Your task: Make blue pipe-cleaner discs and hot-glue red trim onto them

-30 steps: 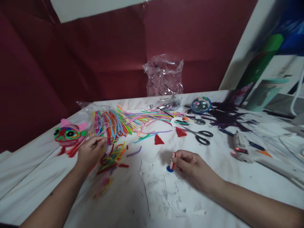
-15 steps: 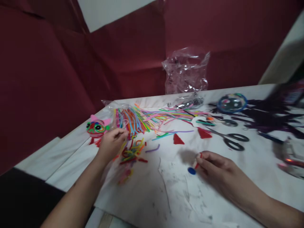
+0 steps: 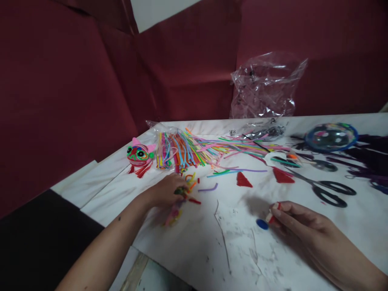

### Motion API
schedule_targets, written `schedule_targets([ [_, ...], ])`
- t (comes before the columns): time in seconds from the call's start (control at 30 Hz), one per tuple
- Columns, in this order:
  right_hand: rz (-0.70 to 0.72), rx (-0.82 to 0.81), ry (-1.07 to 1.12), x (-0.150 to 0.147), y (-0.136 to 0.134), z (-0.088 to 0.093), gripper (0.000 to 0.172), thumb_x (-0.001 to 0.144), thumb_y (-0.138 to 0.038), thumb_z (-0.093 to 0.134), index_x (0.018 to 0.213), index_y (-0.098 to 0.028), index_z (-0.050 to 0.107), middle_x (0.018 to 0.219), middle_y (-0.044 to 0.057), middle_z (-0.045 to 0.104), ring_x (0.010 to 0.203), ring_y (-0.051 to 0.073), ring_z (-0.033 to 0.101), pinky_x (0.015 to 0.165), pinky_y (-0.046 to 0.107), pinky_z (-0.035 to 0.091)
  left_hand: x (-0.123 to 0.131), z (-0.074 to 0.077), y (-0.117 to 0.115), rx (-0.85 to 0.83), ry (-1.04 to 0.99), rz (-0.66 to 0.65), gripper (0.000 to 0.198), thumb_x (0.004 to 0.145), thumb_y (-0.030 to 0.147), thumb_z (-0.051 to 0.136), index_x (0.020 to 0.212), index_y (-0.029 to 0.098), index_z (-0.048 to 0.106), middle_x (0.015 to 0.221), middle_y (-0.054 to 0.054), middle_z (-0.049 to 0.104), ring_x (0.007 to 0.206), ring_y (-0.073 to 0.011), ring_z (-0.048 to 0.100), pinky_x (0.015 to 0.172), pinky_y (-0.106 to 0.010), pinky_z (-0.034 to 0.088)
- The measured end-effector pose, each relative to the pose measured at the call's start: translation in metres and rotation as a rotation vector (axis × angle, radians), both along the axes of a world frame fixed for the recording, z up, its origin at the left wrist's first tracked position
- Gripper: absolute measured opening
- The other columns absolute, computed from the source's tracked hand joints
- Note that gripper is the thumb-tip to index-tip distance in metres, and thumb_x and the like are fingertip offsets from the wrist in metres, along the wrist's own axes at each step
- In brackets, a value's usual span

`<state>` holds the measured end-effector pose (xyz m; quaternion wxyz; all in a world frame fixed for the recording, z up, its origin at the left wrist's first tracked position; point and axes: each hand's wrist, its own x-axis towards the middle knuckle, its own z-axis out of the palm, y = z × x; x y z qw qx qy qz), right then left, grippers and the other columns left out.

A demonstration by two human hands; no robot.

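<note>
on the table [image 3: 112, 173], clippings [image 3: 192, 186] were reached by the left hand [image 3: 166, 190], its grip unclear, deftness seemingly needed; a red-white piece [image 3: 271, 217] was pinched by the right hand [image 3: 307, 229].

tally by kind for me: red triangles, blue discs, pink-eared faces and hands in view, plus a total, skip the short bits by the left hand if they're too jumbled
Red triangles: 2
Blue disc: 1
Pink-eared face: 1
Hands: 2
Total: 6
Short bits: too jumbled to count, left out.
</note>
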<state>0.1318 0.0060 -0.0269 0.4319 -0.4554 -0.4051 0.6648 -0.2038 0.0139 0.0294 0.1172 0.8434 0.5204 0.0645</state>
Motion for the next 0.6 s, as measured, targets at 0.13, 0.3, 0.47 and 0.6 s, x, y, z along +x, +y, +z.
schedule_targets([
  [0.13,-0.002,0.018,-0.038,-0.001,0.002,-0.003,0.029,0.057,-0.046,0.078,0.065,-0.022,0.065,0.063,-0.001,0.06,0.059,0.013,0.055,0.049,0.021,0.047,-0.008,0.0,0.003,0.037,0.013,0.134,0.019,0.08,0.025,0.048,0.08,0.016,0.064,0.076,-0.003,0.062,0.073,-0.0154,0.055,0.067,-0.024,0.039],
  [0.3,0.002,0.019,-0.058,-0.002,0.004,-0.004,0.03,0.056,-0.048,0.078,0.064,-0.022,0.065,0.062,0.0,0.06,0.058,0.013,0.055,0.048,0.022,0.047,0.009,-0.001,0.008,0.032,0.027,0.114,0.015,0.075,0.028,0.052,0.071,0.017,0.061,0.073,-0.002,0.061,0.068,-0.0162,0.053,0.062,-0.025,0.036],
  [0.47,-0.021,0.029,-0.08,-0.002,0.002,-0.003,0.031,0.055,-0.048,0.078,0.062,-0.021,0.065,0.061,0.0,0.06,0.057,0.015,0.055,0.047,0.024,0.046,0.022,-0.014,0.015,0.008,0.007,0.102,0.005,0.068,0.018,0.054,0.064,0.017,0.057,0.068,-0.001,0.059,0.063,-0.0145,0.051,0.058,-0.023,0.034],
  [0.6,0.011,0.03,-0.085,-0.002,0.003,-0.002,0.031,0.054,-0.048,0.079,0.064,-0.021,0.066,0.061,0.001,0.061,0.056,0.014,0.055,0.048,0.023,0.045,0.013,-0.011,0.016,0.037,-0.065,0.217,0.015,0.075,0.024,0.048,0.066,0.016,0.057,0.059,0.003,0.053,0.056,-0.0115,0.048,0.051,-0.021,0.032],
])
